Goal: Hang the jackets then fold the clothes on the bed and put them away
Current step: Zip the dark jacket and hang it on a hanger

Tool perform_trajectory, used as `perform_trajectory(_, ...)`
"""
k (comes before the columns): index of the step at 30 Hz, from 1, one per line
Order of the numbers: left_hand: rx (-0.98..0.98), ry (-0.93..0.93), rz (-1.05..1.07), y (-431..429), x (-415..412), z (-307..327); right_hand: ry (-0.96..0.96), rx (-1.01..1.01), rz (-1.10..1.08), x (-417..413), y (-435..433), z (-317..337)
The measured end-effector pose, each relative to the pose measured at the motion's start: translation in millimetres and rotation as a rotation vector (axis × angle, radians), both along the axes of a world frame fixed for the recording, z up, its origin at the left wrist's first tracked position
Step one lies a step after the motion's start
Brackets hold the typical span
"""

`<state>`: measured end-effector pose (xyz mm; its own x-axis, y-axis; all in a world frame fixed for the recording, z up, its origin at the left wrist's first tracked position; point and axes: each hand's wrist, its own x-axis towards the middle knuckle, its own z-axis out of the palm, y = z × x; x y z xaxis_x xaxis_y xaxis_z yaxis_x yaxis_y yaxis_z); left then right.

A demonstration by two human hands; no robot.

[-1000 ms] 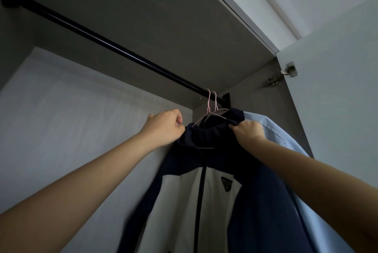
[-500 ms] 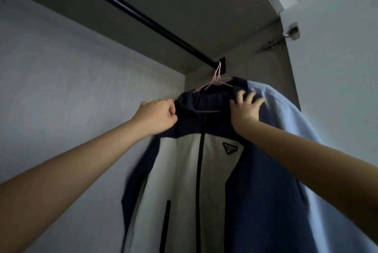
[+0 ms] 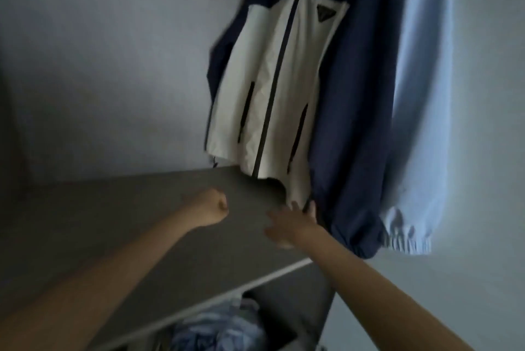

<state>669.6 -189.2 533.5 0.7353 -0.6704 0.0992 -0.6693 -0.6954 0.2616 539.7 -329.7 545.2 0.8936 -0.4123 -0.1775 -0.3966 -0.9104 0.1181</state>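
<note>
Both hands have come down from the collar. In the head view the left hand (image 3: pixel 211 210) is a closed fist holding nothing above the grey shelf (image 3: pixel 113 223), and the right hand (image 3: pixel 289 225) reaches with spread fingers to the hem of the navy-and-white jacket (image 3: pixel 272 80). This jacket hangs with its long axis vertical, above and to the right of the hands (the right one is nearer), beside a light blue jacket (image 3: pixel 420 95).

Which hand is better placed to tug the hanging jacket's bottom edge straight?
Probably the right hand: it is open and right at the bottom edge of the jacket. The left hand is a fist, holding nothing, farther away over the shelf.
</note>
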Motion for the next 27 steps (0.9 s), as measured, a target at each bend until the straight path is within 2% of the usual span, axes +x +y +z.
perform_trajectory(2,0.103,0.106,0.004,22.4,-25.6,-51.5,0.039,0.196,0.146,-10.9,15.2,-48.4)
perform_trajectory(3,0.179,0.146,0.042,38.6,-43.8,-79.3,0.081,0.223,0.217,-19.7,24.6,-74.6)
perform_trajectory(6,0.253,-0.014,0.165,62.8,-77.8,-124.1,-0.101,0.168,0.222,-29.6,28.9,-126.5)
perform_trajectory(10,0.173,-0.222,0.16,60.1,-87.2,-124.5,-0.159,0.188,0.217,-25.2,23.2,-139.4)
perform_trajectory(14,0.198,-0.297,0.109,62.9,-86.1,-135.0,-0.143,0.215,0.215,-25.3,22.8,-141.5)
perform_trajectory(19,0.182,-0.326,0.142,62.1,-88.5,-133.6,-0.151,0.178,0.203,-25.6,24.9,-140.5)
perform_trajectory(21,0.146,-0.319,0.157,60.9,-87.7,-133.7,-0.219,0.155,0.165,-29.3,34.0,-145.4)
perform_trajectory(23,0.115,-0.337,0.163,61.8,-87.9,-131.7,-0.291,0.229,0.157,-39.0,46.5,-143.1)
perform_trajectory(25,0.131,-0.349,0.167,65.3,-90.0,-131.8,-0.334,0.324,0.175,-75.1,62.7,-141.5)
perform_trajectory(27,0.134,-0.27,0.243,63.5,-103.4,-134.2,-0.402,0.25,0.17,-134.5,76.3,-152.3)
